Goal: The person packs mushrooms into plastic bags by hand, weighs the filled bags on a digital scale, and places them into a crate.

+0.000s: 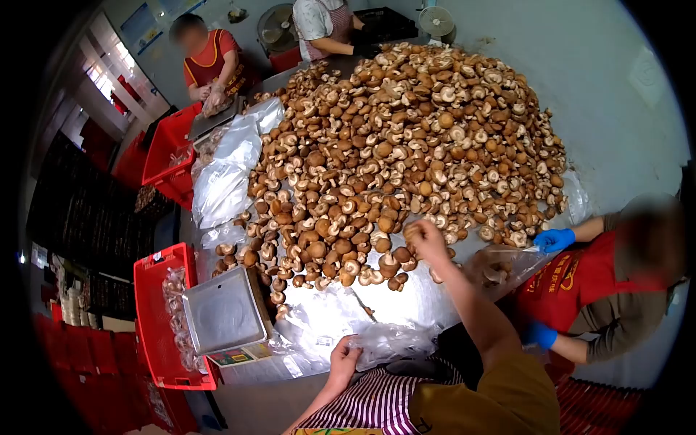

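My left hand (346,357) is closed on the edge of a clear plastic bag (395,344) at the table's near edge. Above and to the right, my right hand (426,241) has its fingers closed round a brown mushroom (413,233) at the near side of the big mushroom pile (406,138). Loose mushrooms lie just left of that hand. Between my hands, the bag spreads over the shiny table, and whether it holds anything cannot be seen.
A scale with a metal tray (225,308) stands at the left, beside a red crate (156,319) of filled bags. Plastic bags (228,170) lie farther back. A co-worker in blue gloves (554,240) is close on my right; two people work at the far side.
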